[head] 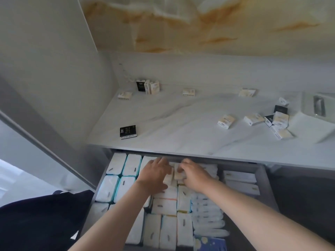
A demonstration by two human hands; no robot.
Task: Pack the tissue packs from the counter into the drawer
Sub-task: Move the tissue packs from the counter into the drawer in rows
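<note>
Both hands reach into the open grey drawer [263, 187] under the counter. My left hand [154, 175] rests flat on small cream tissue packs [178, 175] near the drawer's back, fingers spread. My right hand [194, 173] pinches one of those cream packs. Large white tissue packs [116, 163] fill the drawer in rows. On the white counter [181, 127] lie loose small packs: a black one [128, 131] front left, a leaning group [148, 86] at the back left, single cream packs [188, 92] along the back, and a pile [275, 120] at the right.
A grey cabinet wall [54, 69] closes the left side. A marbled yellow panel [217, 24] rises behind the counter. A white box with a metal handle [319, 105] stands at the counter's right end. Dark cloth [39, 220] hangs at lower left.
</note>
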